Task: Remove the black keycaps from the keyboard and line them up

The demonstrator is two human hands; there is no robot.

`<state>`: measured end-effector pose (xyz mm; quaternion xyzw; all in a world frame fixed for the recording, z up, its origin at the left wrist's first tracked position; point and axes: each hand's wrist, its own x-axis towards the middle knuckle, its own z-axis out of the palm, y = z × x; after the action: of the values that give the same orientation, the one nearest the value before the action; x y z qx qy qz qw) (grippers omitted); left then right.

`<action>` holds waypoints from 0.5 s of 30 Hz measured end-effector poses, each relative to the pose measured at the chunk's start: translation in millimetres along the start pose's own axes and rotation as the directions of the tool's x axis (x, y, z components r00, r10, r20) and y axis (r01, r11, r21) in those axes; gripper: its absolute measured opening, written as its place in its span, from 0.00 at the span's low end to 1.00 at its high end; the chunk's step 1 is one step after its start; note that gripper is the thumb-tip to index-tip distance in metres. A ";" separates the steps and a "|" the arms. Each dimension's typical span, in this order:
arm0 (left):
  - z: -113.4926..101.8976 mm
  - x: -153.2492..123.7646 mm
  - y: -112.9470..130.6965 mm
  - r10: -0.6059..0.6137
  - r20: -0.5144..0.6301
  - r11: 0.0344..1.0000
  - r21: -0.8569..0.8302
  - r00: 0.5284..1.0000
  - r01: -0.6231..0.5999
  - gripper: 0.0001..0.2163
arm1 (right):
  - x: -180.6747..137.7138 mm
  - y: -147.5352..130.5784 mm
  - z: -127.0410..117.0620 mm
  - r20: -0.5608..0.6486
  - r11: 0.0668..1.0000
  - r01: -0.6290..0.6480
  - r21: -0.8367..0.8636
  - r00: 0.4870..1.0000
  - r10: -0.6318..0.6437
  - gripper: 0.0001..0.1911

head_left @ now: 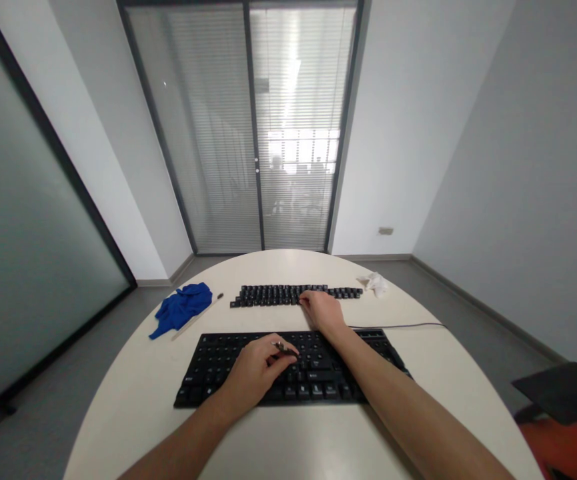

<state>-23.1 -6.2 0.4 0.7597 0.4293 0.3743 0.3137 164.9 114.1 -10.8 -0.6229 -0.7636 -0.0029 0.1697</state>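
I have the left hand pinching a small dark tool over the black keyboard on the desk; my right hand is at the loose keycaps beyond, whether gripping one I can't tell

On the table, keycaps lie behind the keyboard, cloth and brush to their left, tissue right.

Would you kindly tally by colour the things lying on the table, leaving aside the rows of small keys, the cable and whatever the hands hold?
Black: 1 keyboard
Blue: 1 cloth
White: 1 crumpled wad
Pale with a dark tip: 1 thin stick
Total: 4
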 end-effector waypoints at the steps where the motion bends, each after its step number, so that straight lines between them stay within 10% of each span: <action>1: 0.0 0.1 -0.2 -0.001 -0.001 1.000 0.000 1.000 0.001 0.06 | 0.1 -0.3 -0.3 0.002 1.000 0.001 -0.001 1.000 -0.001 0.13; 15: 0.5 0.8 -0.2 -0.015 -0.013 0.998 0.062 1.000 0.016 0.07 | -5.2 -1.1 -12.8 0.053 0.999 -0.026 0.044 0.998 0.023 0.15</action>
<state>-22.4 -5.5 0.3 0.7634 0.4487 0.3629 0.2901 168.0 106.2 0.2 -0.6282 -0.7600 0.0327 0.1635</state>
